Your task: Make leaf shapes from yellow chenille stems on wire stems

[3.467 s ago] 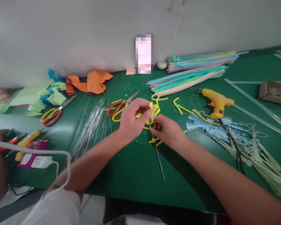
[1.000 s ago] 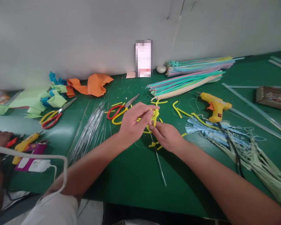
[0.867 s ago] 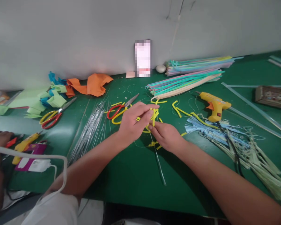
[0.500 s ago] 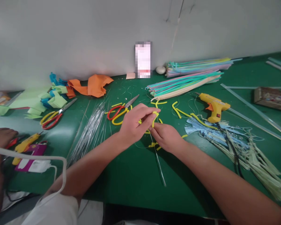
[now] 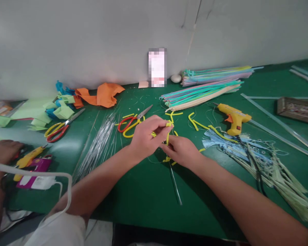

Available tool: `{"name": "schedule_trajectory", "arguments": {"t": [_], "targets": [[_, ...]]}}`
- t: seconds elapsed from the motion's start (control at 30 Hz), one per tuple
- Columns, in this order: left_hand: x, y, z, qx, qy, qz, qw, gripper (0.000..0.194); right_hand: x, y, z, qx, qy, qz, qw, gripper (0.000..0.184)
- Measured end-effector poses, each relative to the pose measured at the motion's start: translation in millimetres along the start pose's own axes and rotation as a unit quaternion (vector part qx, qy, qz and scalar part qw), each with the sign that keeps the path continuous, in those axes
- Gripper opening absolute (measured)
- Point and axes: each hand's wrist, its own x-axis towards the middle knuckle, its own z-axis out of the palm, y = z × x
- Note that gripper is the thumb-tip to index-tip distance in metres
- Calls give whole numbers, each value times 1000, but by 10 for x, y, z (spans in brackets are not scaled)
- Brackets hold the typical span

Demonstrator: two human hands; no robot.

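Yellow strip (image 5: pixel 167 138) sits pinched by arched left hand (image 5: pixel 149 135); curled right hand's (image 5: pixel 183 149) grip is unclear.

plain grey wall (image 5: pixel 92 41) with a thin vertical seam (image 5: pixel 198 13), glossy green tabletop (image 5: pixel 141 194), pale floor (image 5: pixel 101 232) below

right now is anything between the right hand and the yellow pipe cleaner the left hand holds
Nothing visible: the yellow pipe cleaner reaches down from the left hand to just beside the right hand; whether they touch is unclear.
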Motion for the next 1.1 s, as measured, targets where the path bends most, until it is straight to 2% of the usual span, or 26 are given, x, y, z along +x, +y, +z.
{"name": "schedule_trajectory", "arguments": {"t": [0.1,0.3,0.53,0.97,1.1], "targets": [[2,16,-21,-23,4,-20,1000,8,18,15,19,2,-13,22,1000,20],[4,-10,-49,-60,21,-30,998,7,42,36,31,-19,-27,50,998,23],[12,-30,-86,-46,17,-45,998,9,61,25,25,-6,-30,70,997,2],[8,-36,-77,-76,20,-47,996,8,50,0,27,17,-21,67,997,11],[4,13,-56,-91,12,-37,995,7,40,14,36,13,8,54,998,16]]}}
